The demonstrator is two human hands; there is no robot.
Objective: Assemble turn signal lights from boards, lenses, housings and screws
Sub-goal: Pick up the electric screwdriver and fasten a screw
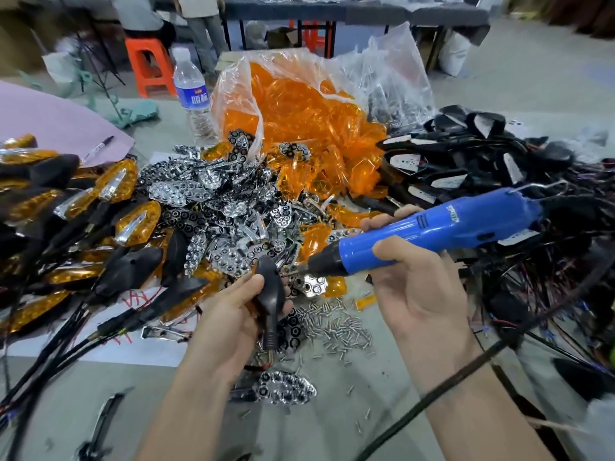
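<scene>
Grey surface (332, 427) crowded with parts. Nearest, left hand (229, 324), fingers (254, 282) clamped on one black housing (271, 294); right hand (419, 294) gripping blue screwdriver (432, 234), bit at that housing. Beyond, loose screws (336, 327); finished lights (100, 207) piled left. Farther, chrome reflectors (213, 207), bagged orange lenses (299, 111), wired housings (499, 161) heaped, likely many yet to build.

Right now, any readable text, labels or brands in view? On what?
None reads cleanly.
Water bottle: white characters on blue label, too blurred.
Blue electric screwdriver: yellow logo near its rear, blurred.
White paper: red handwriting, partly covered, illegible.
</scene>
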